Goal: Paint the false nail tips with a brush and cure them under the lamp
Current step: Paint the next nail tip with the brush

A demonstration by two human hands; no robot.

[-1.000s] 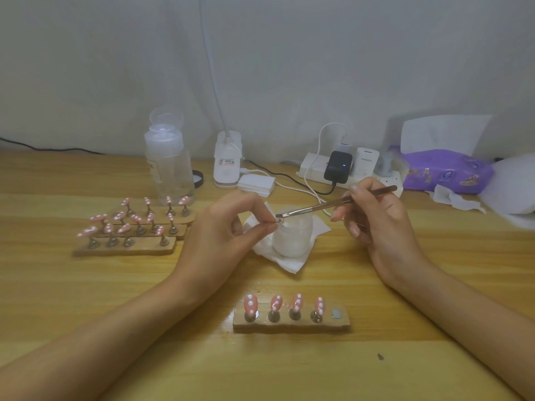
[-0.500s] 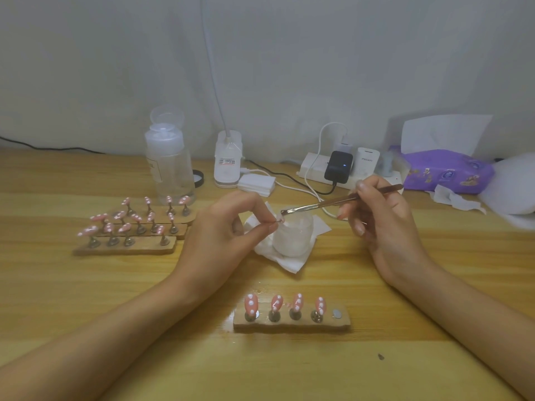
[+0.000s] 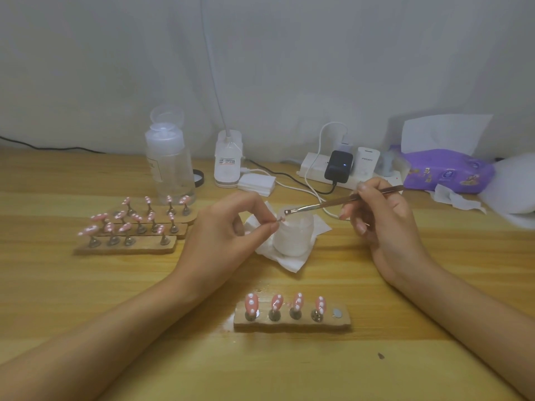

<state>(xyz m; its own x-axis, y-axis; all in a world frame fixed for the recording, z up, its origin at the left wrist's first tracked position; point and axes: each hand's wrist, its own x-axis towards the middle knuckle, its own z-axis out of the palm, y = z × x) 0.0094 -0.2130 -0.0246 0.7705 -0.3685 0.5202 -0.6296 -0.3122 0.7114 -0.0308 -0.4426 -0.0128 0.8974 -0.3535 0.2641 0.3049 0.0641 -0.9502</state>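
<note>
Above the jar [image 3: 293,237], left hand [image 3: 228,230] pinched a nail tip [image 3: 280,226] — light, slippery; right hand [image 3: 376,215], at three o'clock, gripped the brush [image 3: 341,201] mid-handle.

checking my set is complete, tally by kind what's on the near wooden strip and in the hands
dotted pink nail tips on the near strip: 4
bare metal disc on that strip: 1
nail tip pinched by the left hand: 1
brush held by the right hand: 1
total: 7

Dim, flat indoor light, colours muted — soft grey shadow on wall [image 3: 289,68] at 2 o'clock, left of tissue [image 3: 445,131]. Whole pic slightly soft, grainy; wide-angle bend twd edges.
</note>
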